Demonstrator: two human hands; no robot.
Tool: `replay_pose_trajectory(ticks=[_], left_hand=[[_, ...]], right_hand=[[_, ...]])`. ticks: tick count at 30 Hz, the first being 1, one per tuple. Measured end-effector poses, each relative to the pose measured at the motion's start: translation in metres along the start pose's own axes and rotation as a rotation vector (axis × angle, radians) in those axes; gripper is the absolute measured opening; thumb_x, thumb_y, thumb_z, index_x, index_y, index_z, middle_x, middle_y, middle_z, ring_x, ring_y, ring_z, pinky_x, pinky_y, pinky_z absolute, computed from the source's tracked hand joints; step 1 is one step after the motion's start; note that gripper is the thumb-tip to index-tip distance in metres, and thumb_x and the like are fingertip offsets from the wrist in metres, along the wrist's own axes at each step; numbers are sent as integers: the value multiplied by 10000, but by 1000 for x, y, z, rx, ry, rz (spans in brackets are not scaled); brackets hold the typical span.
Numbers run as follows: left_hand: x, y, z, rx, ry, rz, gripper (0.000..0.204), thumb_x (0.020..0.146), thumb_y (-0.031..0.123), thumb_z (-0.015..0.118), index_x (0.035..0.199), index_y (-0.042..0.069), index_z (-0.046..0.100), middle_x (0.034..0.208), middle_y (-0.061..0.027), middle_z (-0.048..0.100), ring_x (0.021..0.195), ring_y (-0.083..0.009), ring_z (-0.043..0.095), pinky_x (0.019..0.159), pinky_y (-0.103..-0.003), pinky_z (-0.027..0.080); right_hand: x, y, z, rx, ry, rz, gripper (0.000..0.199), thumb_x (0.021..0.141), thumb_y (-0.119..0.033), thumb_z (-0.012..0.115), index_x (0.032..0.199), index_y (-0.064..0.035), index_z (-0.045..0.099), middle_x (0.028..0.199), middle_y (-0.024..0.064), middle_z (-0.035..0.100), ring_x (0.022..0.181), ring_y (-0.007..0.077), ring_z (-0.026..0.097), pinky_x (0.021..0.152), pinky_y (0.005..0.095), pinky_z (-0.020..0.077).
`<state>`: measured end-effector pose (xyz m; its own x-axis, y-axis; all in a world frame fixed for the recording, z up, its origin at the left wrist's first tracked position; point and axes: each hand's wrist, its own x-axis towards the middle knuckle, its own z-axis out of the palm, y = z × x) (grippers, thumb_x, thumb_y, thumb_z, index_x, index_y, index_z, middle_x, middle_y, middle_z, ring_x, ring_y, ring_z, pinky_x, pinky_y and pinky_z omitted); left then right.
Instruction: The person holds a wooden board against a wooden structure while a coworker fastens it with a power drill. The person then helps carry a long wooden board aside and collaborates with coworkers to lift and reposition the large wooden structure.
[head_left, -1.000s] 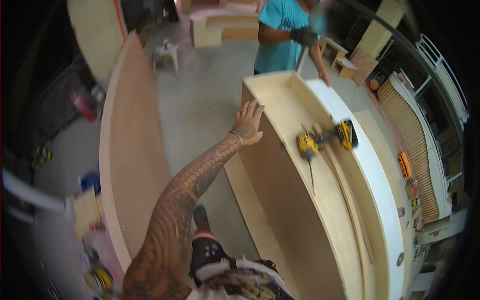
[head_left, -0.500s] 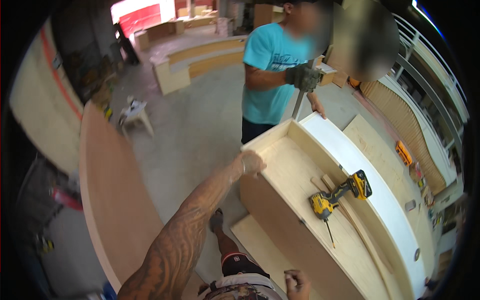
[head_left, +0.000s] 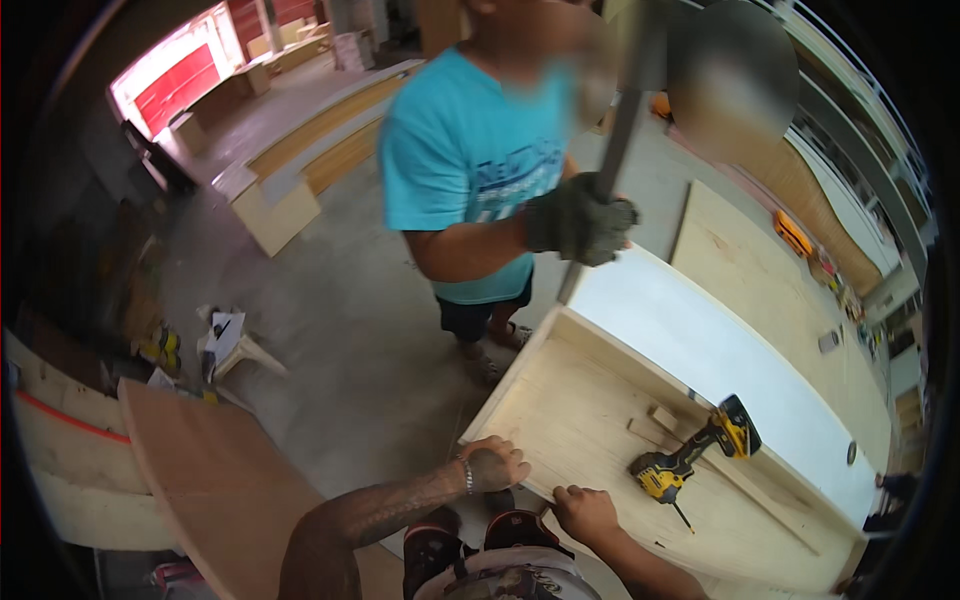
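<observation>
A long, shallow-topped cabinet of pale plywood (head_left: 560, 400) stands in front of me. My left hand (head_left: 495, 465), a bracelet on its wrist, has its fingers closed over the near left corner of the rim. A little to the right, my right hand (head_left: 585, 515) grips the same near edge. On the cabinet's recessed top lies a yellow and black cordless drill (head_left: 657, 480) with a long bit. Thin wooden strips (head_left: 765, 497) lie beside and partly under it. Along the far side runs a white curved panel (head_left: 700, 330).
Across the cabinet stands a person in a turquoise shirt (head_left: 430, 170), one gloved hand (head_left: 580, 218) around an upright metal bar (head_left: 622, 140). A curved brown panel (head_left: 220, 460) stands to my left. A small stool (head_left: 245, 350) is farther left. Plywood sheet (head_left: 740, 245) lies behind the white panel.
My right hand has come up from beside my body onto the cabinet's near edge. My left hand stays on the rim. The person in turquoise appears closer, and my view has shifted.
</observation>
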<state>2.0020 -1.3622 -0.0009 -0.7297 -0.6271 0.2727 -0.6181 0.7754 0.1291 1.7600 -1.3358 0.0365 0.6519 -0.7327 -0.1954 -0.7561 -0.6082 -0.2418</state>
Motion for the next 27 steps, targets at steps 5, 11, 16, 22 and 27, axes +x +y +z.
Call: replay_pose_trajectory(ticks=[5, 11, 16, 22, 27], left_hand=[[-8, -20, -13, 33, -16, 29, 111, 660, 216, 627, 684, 113, 591, 672, -78, 614, 644, -229, 635, 593, -364, 503], [-16, -40, -68, -50, 42, 39, 126, 619, 245, 650, 604, 123, 624, 658, -62, 659, 667, -215, 669, 601, -334, 513], [-26, -52, -71, -188, -19, 63, 103, 688, 212, 608, 678, 111, 623, 713, -65, 652, 689, -225, 654, 687, -343, 502], [-36, -86, -123, -202, -203, 102, 125, 732, 197, 590, 727, 78, 627, 728, -92, 654, 681, -233, 665, 585, -370, 513], [-27, -104, -145, -361, -188, 92, 63, 647, 155, 634, 678, 105, 654, 686, -78, 659, 679, -226, 666, 593, -358, 512]], right_hand=[[17, -26, -24, 44, 115, -25, 277, 808, -298, 666, 717, -69, 539, 657, 112, 593, 590, 331, 608, 512, 434, 465], [30, -74, -58, 27, 166, -23, 347, 756, -271, 734, 634, -41, 505, 556, 146, 541, 506, 358, 558, 469, 429, 433], [42, -91, -72, 27, 175, -21, 360, 723, -243, 762, 593, -35, 498, 532, 146, 524, 466, 352, 530, 443, 417, 417], [76, -120, -103, 99, 88, 35, 322, 724, -249, 756, 622, -39, 535, 567, 133, 559, 500, 329, 562, 469, 408, 439], [90, -120, -140, 161, 27, 134, 265, 766, -284, 715, 696, -55, 602, 607, 94, 586, 553, 307, 590, 506, 396, 471]])
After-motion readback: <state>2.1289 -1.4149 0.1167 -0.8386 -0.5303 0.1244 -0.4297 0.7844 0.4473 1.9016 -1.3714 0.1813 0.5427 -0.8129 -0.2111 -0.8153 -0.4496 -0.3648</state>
